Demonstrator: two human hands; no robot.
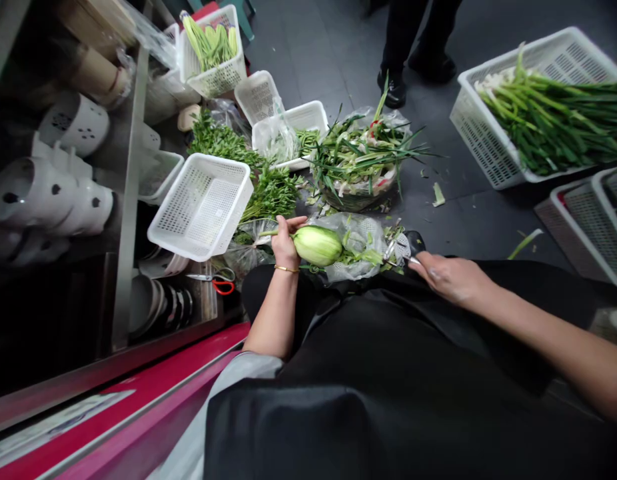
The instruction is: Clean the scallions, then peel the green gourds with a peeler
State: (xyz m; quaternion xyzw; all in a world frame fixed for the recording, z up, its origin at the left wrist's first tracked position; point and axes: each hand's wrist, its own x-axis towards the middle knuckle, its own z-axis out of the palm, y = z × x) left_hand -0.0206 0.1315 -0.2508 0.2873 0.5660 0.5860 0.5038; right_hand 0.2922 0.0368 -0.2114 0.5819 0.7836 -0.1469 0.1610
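Vegetable point(319, 246), stem end point(298, 245) in left fingers point(298, 221), metal tool point(413, 261) in right fingers point(425, 263)

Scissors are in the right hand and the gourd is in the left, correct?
Not quite: the head view shows the right hand gripping a metal tool, possibly a peeler, not the scissors, which lie out of hand, off to the left. The gourd is in the left hand, as you say.
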